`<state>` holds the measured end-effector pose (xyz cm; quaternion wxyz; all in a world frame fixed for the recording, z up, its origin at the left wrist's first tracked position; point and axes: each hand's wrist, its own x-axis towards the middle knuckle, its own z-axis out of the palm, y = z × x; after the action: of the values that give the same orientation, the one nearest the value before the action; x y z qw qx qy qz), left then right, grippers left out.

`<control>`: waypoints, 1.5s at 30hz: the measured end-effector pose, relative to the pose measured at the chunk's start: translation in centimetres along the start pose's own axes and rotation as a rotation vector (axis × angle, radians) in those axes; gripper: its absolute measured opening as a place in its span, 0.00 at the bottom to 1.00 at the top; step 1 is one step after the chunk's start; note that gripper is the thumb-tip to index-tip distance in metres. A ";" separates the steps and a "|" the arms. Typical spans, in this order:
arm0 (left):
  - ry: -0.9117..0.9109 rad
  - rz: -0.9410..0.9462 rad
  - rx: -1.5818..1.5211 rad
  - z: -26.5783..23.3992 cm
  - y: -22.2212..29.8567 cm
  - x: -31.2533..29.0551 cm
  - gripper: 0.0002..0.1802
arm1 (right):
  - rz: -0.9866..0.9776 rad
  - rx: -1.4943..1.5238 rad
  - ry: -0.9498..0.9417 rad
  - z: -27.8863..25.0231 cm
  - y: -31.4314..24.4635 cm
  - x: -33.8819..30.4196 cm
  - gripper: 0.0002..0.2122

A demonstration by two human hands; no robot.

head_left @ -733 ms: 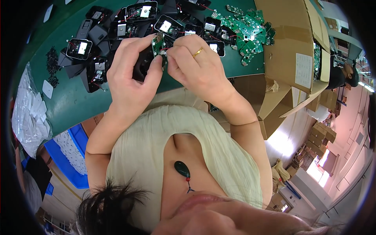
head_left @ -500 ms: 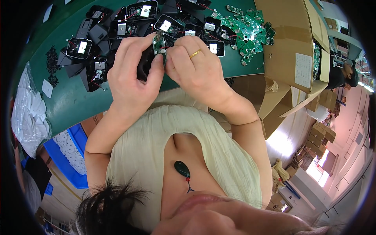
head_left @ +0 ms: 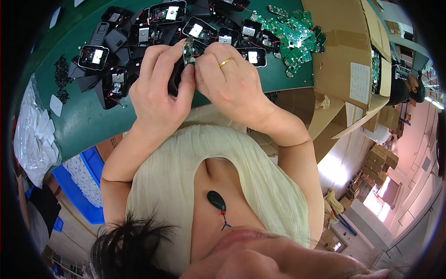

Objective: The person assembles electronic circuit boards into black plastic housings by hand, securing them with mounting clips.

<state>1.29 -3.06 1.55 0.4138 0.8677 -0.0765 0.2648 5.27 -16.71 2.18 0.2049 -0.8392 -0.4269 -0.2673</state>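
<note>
One half-curled left hand holds a flat green circuit board and black plastic housing; the right hand pinches closed, hold hidden; slipping fingertips could scratch the board

Housings lie on the table beyond and left of the left hand; boards lie right of the housings, a carton right of the boards. Small parts lie left, near a bag.

Matt plastic housings, glossy circuit boards, matt cardboard box, metal ring (polished-looking)
</note>
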 end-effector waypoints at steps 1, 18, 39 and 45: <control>-0.005 -0.023 -0.058 0.0 -0.1 0.0 0.16 | 0.001 0.000 0.000 0.1 0.2 0.0 0.08; -0.183 -0.769 -0.658 0.0 -0.4 -0.8 0.15 | 0.029 0.266 -0.100 0.1 2.0 0.0 0.14; -0.499 -1.040 -1.409 -3.0 -1.4 0.1 0.22 | -0.009 0.746 -0.128 -1.9 3.1 0.4 0.38; -0.407 -1.060 -1.566 -1.8 -1.9 -1.2 0.16 | -0.111 0.505 -0.082 -1.7 0.0 -0.2 0.27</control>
<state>0.21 -0.57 0.51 0.9193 0.2971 0.1000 -0.2378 4.69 -17.84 3.39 0.3755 -0.7468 -0.5335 -0.1289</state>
